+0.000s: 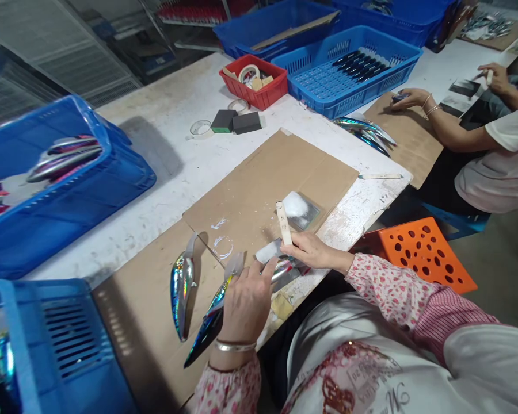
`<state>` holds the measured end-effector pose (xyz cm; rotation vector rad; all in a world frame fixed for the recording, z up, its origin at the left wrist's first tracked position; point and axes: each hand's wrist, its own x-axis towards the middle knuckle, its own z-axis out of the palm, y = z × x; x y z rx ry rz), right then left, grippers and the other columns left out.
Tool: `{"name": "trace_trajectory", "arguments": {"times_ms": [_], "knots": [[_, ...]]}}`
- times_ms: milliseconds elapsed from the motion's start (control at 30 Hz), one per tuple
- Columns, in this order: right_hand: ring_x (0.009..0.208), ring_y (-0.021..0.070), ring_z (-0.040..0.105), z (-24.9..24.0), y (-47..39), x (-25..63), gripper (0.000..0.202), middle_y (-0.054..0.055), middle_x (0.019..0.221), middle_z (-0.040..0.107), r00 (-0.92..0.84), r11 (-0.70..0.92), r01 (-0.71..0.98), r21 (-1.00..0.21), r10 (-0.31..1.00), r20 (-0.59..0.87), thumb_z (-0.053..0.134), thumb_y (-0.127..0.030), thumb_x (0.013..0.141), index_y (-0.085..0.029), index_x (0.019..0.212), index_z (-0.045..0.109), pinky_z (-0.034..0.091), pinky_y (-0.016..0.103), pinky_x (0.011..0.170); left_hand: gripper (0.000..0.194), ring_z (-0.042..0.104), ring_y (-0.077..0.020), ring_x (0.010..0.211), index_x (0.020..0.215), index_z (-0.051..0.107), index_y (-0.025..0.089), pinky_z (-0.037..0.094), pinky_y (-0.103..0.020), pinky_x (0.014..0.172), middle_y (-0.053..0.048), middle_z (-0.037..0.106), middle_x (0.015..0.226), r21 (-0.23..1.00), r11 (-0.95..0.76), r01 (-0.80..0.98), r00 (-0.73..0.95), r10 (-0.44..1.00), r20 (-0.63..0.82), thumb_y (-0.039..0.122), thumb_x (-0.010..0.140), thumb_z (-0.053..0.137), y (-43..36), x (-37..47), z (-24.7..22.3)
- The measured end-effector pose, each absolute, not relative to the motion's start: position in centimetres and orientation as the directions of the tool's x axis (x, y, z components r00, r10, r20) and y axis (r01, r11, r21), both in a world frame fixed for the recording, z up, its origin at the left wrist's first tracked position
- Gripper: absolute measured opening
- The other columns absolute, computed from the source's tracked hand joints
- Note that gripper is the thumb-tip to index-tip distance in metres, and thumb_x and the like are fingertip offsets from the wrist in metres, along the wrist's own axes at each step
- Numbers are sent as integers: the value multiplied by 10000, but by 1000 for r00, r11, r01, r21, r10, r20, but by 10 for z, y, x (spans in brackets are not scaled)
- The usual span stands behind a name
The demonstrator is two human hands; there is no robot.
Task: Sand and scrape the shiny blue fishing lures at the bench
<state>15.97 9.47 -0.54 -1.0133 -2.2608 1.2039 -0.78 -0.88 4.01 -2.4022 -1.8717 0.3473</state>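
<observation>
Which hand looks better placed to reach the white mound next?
Probably the right hand: it grips the wooden stick and is nearer the white mound. The left hand is farther off, its fingers on a shiny lure.

workshop | scuffed white worktable (cardboard laid over it) | plastic crates of fish-shaped pieces | co-worker alongside

Cardboard sheet: stretching bare beyond both hands, so it's leaving an easy lane.
Left hand's outer side: a shiny fish lure is blocking low sweeps, and two blue crates are walling things off farther out.
Right hand: a wooden stick is poking up, a white-topped plate is crowding the space just past it.
</observation>
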Motion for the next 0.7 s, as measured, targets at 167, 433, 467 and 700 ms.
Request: {"name": "trace_trajectory", "arguments": {"times_ms": [167,433,467,700], "knots": [[624,117,434,-6,93,161,227,-18,677,481,-631,326,386,-863,776,11,483,-308,960,-153,803,536,267,231,587,390,628,-234,797,1288,552,230,459,-330,654,-77,633,934,-203,-259,944,240,964,-112,268,902,520,-9,-8,41],[574,92,375,-6,95,165,275,-43,627,427,-685,200,275,-941,727,-45,491,-343,940,-161,734,492,252,222,549,392,632,-227,820,1304,538,248,472,-330,677,-82,623,962,-200,-242,950,215,966,-146,281,917,480,-8,-6,42],[571,91,375,-6,95,164,274,-43,627,429,-691,213,275,-938,722,-39,489,-342,941,-163,732,488,252,221,547,395,632,-230,824,1305,537,249,474,-333,681,-82,622,961,-198,-239,951,212,966,-149,283,916,482,-8,-5,42],[573,103,392,-7,94,161,268,-27,641,471,-678,400,404,-822,734,25,487,-333,962,-166,753,506,245,234,562,410,624,-241,821,1311,535,242,471,-340,671,-90,620,949,-167,-233,958,211,968,-139,281,904,499,-8,-6,42]]}}
